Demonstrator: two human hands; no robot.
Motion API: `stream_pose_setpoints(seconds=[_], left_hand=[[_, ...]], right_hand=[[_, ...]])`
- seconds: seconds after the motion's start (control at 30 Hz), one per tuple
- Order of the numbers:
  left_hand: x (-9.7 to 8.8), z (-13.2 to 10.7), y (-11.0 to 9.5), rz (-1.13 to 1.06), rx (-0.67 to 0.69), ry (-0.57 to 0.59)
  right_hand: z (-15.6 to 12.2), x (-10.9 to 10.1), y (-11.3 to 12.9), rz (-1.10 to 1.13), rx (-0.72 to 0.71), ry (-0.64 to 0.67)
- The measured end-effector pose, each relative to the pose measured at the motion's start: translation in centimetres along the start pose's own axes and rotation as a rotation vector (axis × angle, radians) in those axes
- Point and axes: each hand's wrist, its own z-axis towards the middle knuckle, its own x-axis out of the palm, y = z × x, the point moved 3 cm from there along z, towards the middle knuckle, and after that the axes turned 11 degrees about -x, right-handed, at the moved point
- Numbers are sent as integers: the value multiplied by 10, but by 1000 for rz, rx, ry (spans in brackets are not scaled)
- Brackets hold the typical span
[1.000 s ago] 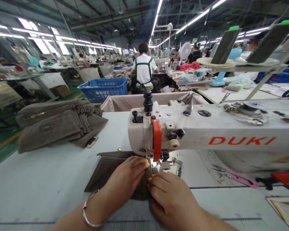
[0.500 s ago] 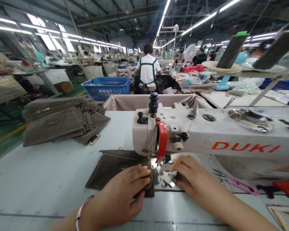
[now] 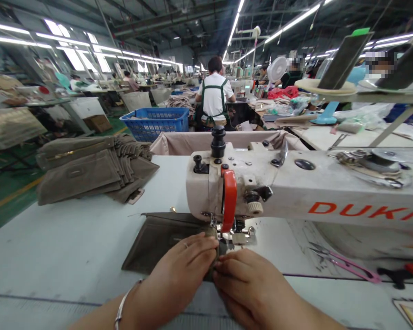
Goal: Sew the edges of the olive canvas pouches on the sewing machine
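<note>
A dark olive fabric piece lies flat on the white table under the head of a cream DUKI sewing machine. My left hand, with a silver bracelet on the wrist, presses its fingers on the fabric's right edge just in front of the presser foot. My right hand sits beside it, fingers curled and pinching the same edge below the needle. The fingertips of both hands meet at the fabric edge.
A stack of olive fabric pieces lies at the table's back left. Pink thread snips rest to the right of the machine. A blue basket and a seated person in a green apron are behind a fabric-lined bin.
My right hand has come back from the machine's right side to the fabric edge beside my left hand. My left hand has stayed pressed on the fabric.
</note>
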Motion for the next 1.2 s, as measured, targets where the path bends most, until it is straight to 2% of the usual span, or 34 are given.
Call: stream_pose_setpoints(seconds=[0.17,0.53,0.8,0.97,1.07,1.13,1.2], left_hand=[[6,-2,-7,115,54,108],[13,4,6,132,61,119],[7,-4,5,-19,89,59],[5,0,4,-83,-49,75],[2,2,2,-78,-120,16],[1,3,1,-78,-119,-26],[3,4,0,-88,-78,-12]], right_hand=[[-3,8,-3,-40,-12,-21],[-3,6,-6,-3,25,-57],[-10,1,-8,54,100,-9],[-9,0,-8,78,130,-4],[-10,0,-9,69,168,-27],[-10,1,-10,54,190,-19],[-9,2,-11,53,193,7]])
